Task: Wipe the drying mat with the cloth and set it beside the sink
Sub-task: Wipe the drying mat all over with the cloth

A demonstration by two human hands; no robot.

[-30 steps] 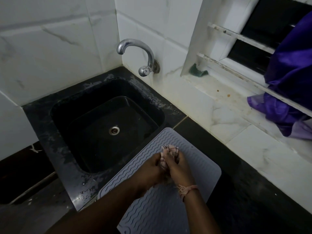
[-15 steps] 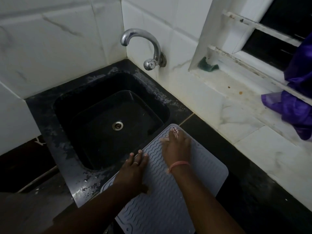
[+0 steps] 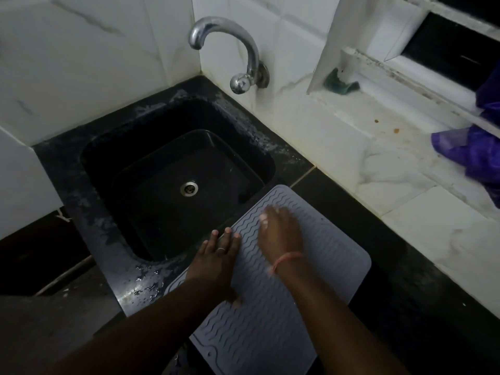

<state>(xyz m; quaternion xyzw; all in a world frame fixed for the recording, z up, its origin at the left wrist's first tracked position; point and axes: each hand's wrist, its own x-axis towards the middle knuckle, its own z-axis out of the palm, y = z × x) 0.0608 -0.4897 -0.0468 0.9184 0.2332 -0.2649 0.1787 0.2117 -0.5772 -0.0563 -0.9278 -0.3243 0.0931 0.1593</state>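
Note:
The grey wavy-ribbed drying mat (image 3: 311, 280) lies flat on the black counter, its left edge along the right rim of the black sink (image 3: 151, 125). My left hand (image 3: 216, 261) rests flat on the mat's left edge with straight fingers reaching over the sink rim. On the mat's upper part, my right hand (image 3: 281, 236) is motion-blurred and presses down on the pale cloth (image 3: 263, 218). Only small bits of the cloth peek out at my fingertips; the rest is hidden under the palm.
A chrome tap (image 3: 230, 36) curves over the sink from the tiled wall. A green scrubber (image 3: 339, 82) sits on the white window ledge and purple fabric (image 3: 473, 150) hangs at the right. Water drops spot the sink's front rim (image 3: 146, 288).
My hands were together bunching the cloth; they separated. The left hand moved to the mat's left edge, and the right hand slid the cloth to the mat's top, then back a little.

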